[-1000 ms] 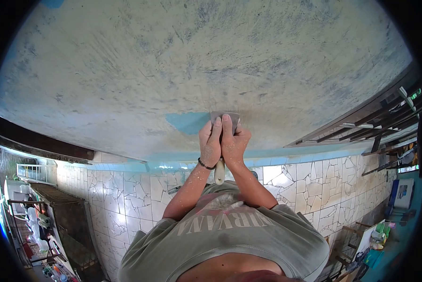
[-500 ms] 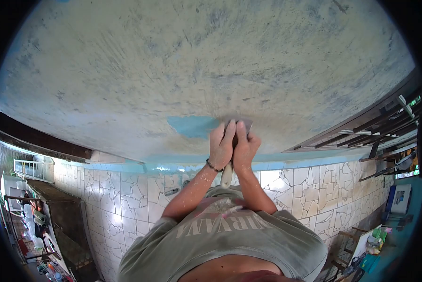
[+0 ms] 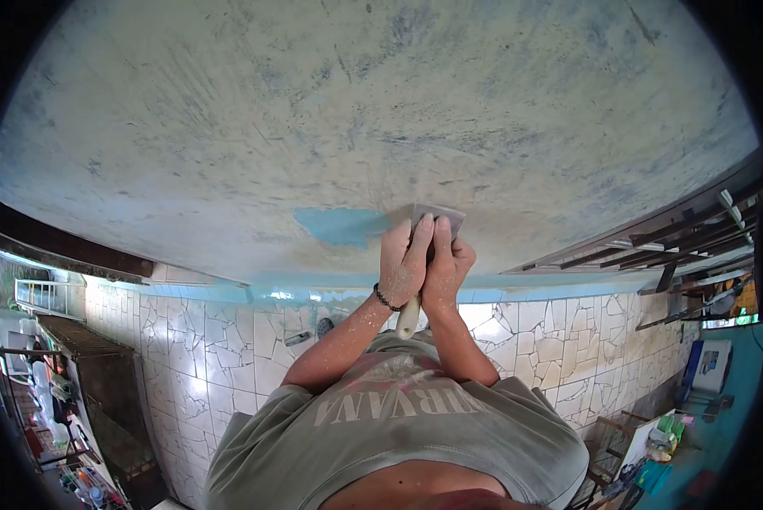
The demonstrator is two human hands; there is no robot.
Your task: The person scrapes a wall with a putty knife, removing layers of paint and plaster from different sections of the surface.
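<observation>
Both of my hands are wrapped round one scraper [image 3: 439, 214], its wide metal blade up against the wall [image 3: 313, 127]. My left hand [image 3: 401, 259], with a dark beaded bracelet at the wrist, grips it from the left. From the other side my right hand [image 3: 446, 268] closes on it, fingertips lying along the back of the blade. Below the hands the pale handle [image 3: 408, 319] sticks out. Just left of the blade is a bare blue patch [image 3: 343, 226] in the mottled, greyish coating. Pale specks dot my hands and left forearm.
A blue strip runs along the wall's foot, above a floor of cracked-pattern tiles [image 3: 178, 357]. Dark slatted woodwork [image 3: 653, 242] juts out at right. A brown cabinet [image 3: 101, 391] stands at left, and a cluttered table [image 3: 653, 442] at lower right.
The blade stands out more clearly above my fingertips and has risen slightly along the wall. My grip is the same. The view has shifted a little.
</observation>
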